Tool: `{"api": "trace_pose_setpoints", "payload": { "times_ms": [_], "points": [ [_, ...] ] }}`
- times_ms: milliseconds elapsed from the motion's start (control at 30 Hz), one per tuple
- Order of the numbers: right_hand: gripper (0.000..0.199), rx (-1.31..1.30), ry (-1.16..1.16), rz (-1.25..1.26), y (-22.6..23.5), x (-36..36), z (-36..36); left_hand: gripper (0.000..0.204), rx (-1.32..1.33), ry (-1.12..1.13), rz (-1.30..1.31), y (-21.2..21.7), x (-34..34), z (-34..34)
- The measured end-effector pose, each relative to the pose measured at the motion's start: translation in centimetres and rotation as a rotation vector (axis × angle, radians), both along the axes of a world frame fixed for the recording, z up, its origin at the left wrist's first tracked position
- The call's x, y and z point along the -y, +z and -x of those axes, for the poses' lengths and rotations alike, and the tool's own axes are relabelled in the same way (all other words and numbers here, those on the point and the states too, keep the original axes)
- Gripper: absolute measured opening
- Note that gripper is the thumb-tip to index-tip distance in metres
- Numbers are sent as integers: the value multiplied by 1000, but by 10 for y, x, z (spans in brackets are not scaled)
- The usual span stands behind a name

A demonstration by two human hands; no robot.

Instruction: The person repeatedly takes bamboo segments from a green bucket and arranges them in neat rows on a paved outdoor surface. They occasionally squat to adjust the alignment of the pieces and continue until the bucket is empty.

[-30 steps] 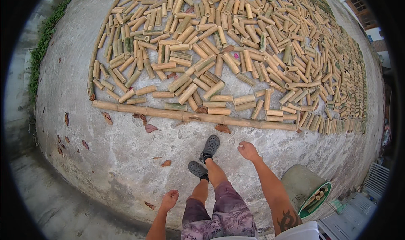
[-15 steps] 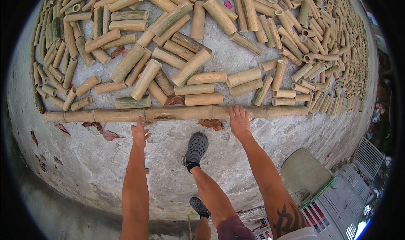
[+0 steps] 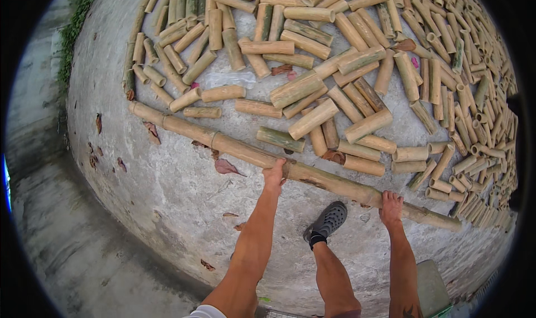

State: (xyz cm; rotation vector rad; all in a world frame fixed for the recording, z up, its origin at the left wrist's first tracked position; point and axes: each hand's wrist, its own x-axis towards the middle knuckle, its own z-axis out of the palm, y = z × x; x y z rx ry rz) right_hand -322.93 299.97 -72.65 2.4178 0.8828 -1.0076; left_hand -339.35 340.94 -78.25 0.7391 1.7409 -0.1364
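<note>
A long bamboo pole (image 3: 329, 181) slants across the picture, from the far left down to the near right. My left hand (image 3: 274, 175) is closed around its middle, thumb on the near side. Farther right, my right hand (image 3: 391, 207) grips the same pole, its fingers curled over the top. Beyond the pole lie many short cut bamboo pieces (image 3: 314, 120), some stacked crosswise on others. A greenish piece (image 3: 281, 139) rests close to the pole, past my left hand.
My foot in a grey clog (image 3: 329, 220) stands on the concrete floor (image 3: 184, 217), just on the near side of the pole. Dry leaves (image 3: 226, 166) are scattered about. A low wall (image 3: 61, 206) runs along the left, and a grey-green board (image 3: 432, 287) is at the lower right.
The view has swung left, so the pole now slants. My left hand, earlier beside the pole with fingers apart, and my right, earlier flat on it, have both closed around it.
</note>
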Motion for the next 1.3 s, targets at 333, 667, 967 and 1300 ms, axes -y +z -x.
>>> {"api": "trace_pose_setpoints", "payload": {
  "times_ms": [333, 667, 967, 1300],
  "points": [
    [69, 257, -176, -50, 185, -24, 164, 66, 358, -72, 68, 137, -30, 121],
    [75, 146, -334, -249, 290, -103, 398, 58, 210, -67, 129, 219, -124, 292],
    [70, 15, -292, -393, 291, -98, 495, 51, 143, -198, 0, 203, -125, 411],
    [65, -36, -277, -456, 277, -17, 544, 49, 139, -150, -6, 215, -55, 489]
  ]
}}
